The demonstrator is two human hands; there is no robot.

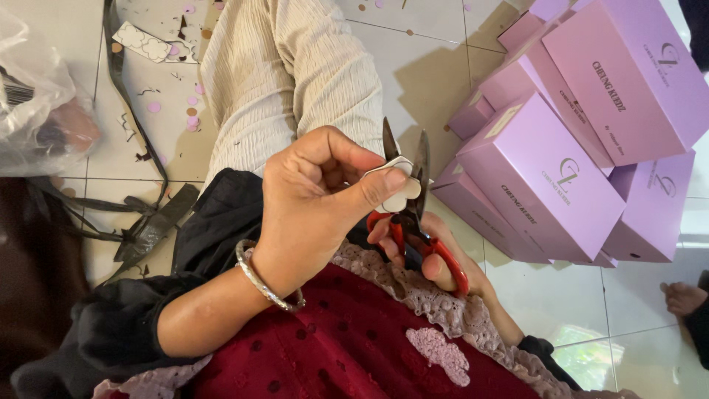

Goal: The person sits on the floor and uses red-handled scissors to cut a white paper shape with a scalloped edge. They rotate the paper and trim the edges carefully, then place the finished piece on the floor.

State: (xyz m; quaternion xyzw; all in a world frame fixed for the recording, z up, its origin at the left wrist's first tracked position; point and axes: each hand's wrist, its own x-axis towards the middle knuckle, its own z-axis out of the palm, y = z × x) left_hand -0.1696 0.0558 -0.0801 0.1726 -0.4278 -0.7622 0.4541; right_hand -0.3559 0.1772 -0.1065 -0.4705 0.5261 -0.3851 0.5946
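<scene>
Two fingers (pixel 384 179) of the left hand (pixel 310 199) pinch a small white paper shape (pixel 399 193); just past them the open blades of red scissors (pixel 413 214) sit around its edge; the right hand (pixel 436 255) grips the handles below; turn the paper slowly, snip small; lilac boxes (pixel 569 140) lie farther off on the floor (pixel 428 44).
</scene>
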